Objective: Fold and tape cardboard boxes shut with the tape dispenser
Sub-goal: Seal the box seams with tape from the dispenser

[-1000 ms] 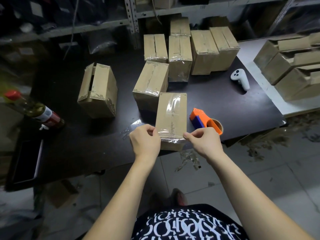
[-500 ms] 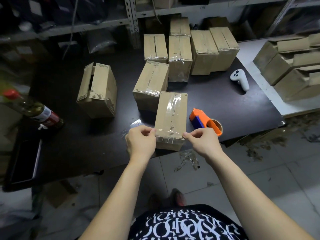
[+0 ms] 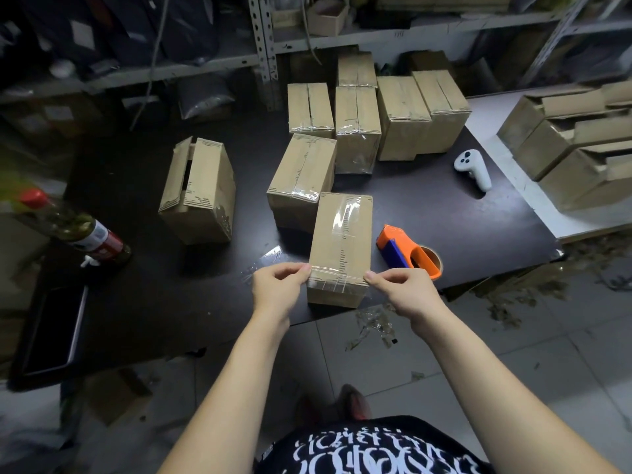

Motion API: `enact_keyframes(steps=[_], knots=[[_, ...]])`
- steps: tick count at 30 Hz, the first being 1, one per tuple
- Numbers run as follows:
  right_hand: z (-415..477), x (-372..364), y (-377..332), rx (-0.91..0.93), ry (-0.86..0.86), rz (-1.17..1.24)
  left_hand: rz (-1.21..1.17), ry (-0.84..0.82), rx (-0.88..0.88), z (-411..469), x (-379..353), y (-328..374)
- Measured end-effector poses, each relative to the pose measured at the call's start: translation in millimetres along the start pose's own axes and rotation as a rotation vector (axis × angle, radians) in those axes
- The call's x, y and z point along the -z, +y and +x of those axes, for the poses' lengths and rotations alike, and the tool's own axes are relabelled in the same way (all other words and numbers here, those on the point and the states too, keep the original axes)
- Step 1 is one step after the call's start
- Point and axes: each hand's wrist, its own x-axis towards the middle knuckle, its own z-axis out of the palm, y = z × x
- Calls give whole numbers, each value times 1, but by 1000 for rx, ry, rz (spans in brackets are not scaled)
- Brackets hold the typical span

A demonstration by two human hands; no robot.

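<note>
since a second ago the strip of clear tape [image 3: 337,285] has come down from the near top edge of the cardboard box [image 3: 342,241] and now lies folded over its near end face, with both hands a little lower than before. the left hand [image 3: 278,289] pinches the strip's left end between thumb and forefinger at the box's near left corner. the right hand [image 3: 407,292] pinches the right end the same way at the near right corner, its other fingers curled. the box stands at the near edge of the dark table [image 3: 147,289], with a longer run of tape down the middle of its top.

an orange and blue tape dispenser [image 3: 407,249] lies on the table just right of the box, with neither hand on it. a taped box [image 3: 302,176] touches the far left corner of the box in hand, and a cluster of sealed boxes [image 3: 376,124] stands farther back. an open box [image 3: 198,196], its flaps unsealed, sits well apart to the left. a white controller [image 3: 473,169] rests near the table's right edge. a red-capped bottle [image 3: 78,230] lies tilted at far left, with a flat dark panel [image 3: 54,330] nearer.

more open-topped boxes [image 3: 574,145] are stacked on a white table [image 3: 506,165] to the right. metal shelving [image 3: 263,46] lines the far wall. tape scraps [image 3: 372,323] litter the tiled floor [image 3: 376,364] below the table's near edge.
</note>
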Motion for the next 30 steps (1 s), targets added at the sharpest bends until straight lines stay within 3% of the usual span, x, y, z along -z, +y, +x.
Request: enact_keyframes(steps=[5, 10, 15, 24, 30], knots=[[4, -4, 14, -198, 21, 213, -138, -51, 116, 2, 1, -7], [11, -12, 36, -347, -126, 575, -240, -107, 200, 4, 2, -15], [9, -13, 41, -246, -50, 521, -207, -103, 185, 3, -4, -18], [2, -9, 44, -24, 65, 421, -113, -115, -5, 4, -9, -15], [2, -14, 46, 23, 88, 393, -260, -193, 189, 4, -19, -21]])
